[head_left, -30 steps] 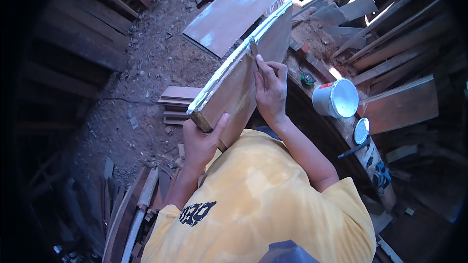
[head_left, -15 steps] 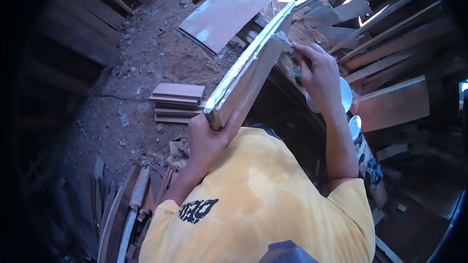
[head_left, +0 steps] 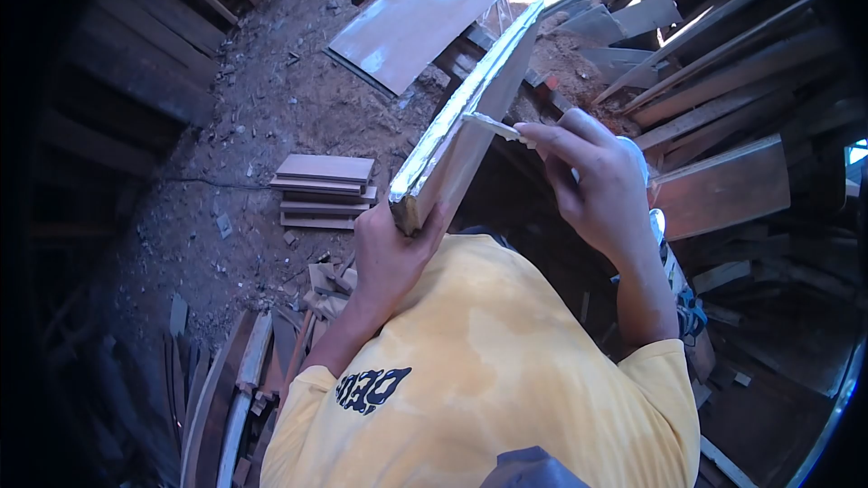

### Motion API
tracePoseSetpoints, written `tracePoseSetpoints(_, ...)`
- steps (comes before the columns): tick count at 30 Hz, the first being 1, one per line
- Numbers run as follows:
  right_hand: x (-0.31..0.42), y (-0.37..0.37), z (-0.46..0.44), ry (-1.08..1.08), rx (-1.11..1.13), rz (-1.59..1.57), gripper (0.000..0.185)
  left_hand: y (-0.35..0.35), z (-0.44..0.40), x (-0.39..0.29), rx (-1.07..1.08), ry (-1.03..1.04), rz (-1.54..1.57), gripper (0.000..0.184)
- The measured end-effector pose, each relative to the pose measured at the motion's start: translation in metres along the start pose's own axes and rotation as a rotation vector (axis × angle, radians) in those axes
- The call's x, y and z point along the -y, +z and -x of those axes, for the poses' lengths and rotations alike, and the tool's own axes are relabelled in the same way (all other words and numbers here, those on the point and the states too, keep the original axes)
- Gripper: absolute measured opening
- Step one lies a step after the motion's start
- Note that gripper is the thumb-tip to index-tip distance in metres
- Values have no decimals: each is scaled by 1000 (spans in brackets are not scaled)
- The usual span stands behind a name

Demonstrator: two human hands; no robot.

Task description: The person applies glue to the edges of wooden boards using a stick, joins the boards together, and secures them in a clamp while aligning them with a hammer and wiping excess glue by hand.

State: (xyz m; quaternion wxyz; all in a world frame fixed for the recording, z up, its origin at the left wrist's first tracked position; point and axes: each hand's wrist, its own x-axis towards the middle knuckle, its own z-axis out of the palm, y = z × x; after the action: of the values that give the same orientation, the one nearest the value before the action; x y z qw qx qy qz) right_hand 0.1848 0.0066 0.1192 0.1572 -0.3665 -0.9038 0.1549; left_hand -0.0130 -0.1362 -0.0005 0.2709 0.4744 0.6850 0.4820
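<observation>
My left hand (head_left: 395,239) grips the near end of a wooden board (head_left: 470,149), which is tilted on edge and points away from me. White paste (head_left: 463,99) runs along its upper edge. Between the thumb and fingers of my right hand (head_left: 586,172) is a thin, flat spreader (head_left: 495,126) with whitish smears. The spreader's tip is at the board's right side, just below the pasted edge. Behind my right hand, a white tub (head_left: 633,159) is mostly hidden.
Stacked wood pieces (head_left: 324,190) lie on the ground at left. A large panel (head_left: 420,18) lies beyond the board. Leaning planks (head_left: 723,81) and a brown panel (head_left: 723,190) are at right. Scrap wood (head_left: 240,370) is at lower left.
The spreader has swung from the board's side toward its pasted edge, now pointing left. My right hand has come lower. A second ago it was close against the board; now it is farther right.
</observation>
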Motion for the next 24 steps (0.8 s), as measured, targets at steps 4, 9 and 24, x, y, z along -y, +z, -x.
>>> tracePoseSetpoints(4, -29, 27, -6, 162, -145, -224, 32, 0, -1, 2, -15, 26, -13, 35)
tracePoseSetpoints(9, -29, 77, 17, 107, -258, -224, 41, 1, -1, -3, -18, -2, 26, 35)
tracePoseSetpoints(24, -24, 13, 17, -46, -135, 117, 35, 17, 9, -16, -8, -18, -29, 39)
